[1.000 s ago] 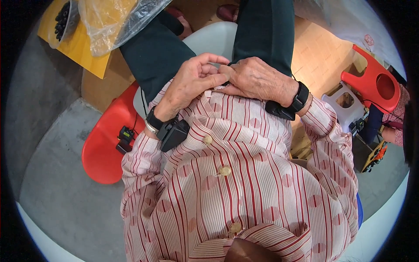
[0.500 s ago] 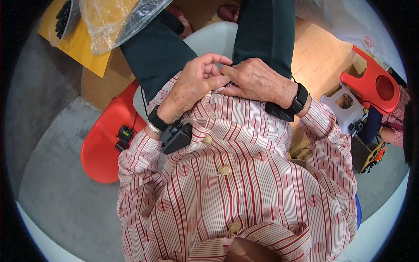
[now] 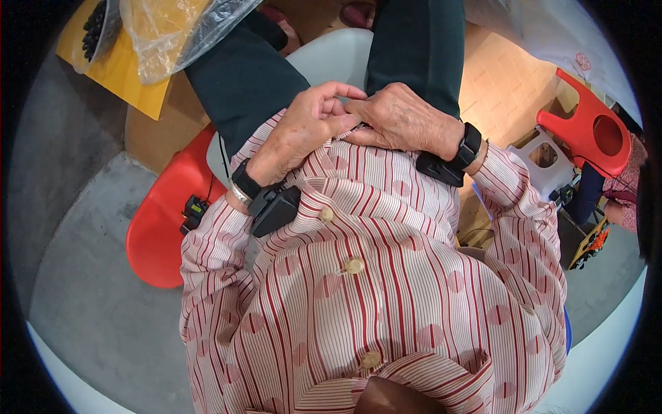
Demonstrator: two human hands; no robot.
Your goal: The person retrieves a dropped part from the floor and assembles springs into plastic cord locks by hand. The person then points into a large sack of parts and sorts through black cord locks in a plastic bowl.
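My left hand [image 3: 295, 134] and my right hand [image 3: 408, 119] meet over my lap, fingertips close together at the lower edge of my striped shirt [image 3: 386, 276]. Thumb and fingers of the left are pinched, with the index finger arched above. The right hand's fingers are bent inward and closed. A sliver of something small and dark shows between the fingertips, but its kind is hidden. Both wrists wear black straps; a black box-shaped device [image 3: 277, 211] sits by the left wrist and another dark device [image 3: 439, 170] by the right. Dark trousers [image 3: 241, 83] cover my spread legs.
A red chair [image 3: 162, 221] holding a small black device [image 3: 194, 212] stands at left. Far left, a yellow board [image 3: 134, 93] carries clear plastic bags [image 3: 183, 34] and black pieces [image 3: 94, 31]. At right are a red stool [image 3: 593, 127], a white stool [image 3: 541, 162] and part of another person [image 3: 626, 186].
Both hands stay together at the shirt's edge, with only slight finger movement. The whole view has shifted a little.
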